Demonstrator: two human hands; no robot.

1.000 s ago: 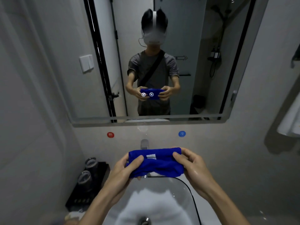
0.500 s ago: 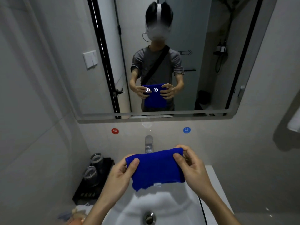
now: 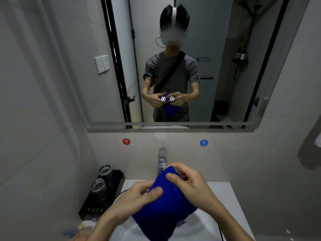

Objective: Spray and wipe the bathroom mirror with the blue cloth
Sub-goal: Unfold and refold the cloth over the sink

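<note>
We are gripping the blue cloth [image 3: 163, 204] with our left hand [image 3: 133, 200] and right hand [image 3: 192, 185], holding it over the sink [image 3: 205, 228], near the faucet [image 3: 162, 159], below the mirror [image 3: 217, 49]

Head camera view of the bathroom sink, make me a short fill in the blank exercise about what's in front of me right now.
1. Both the left hand and the right hand grip a cloth coloured ____.
2. The round red sticker sits to the ____ of the round blue sticker.
3. The two glass tumblers stand upside down on a black ____.

Missing words: blue; left; tray
</note>
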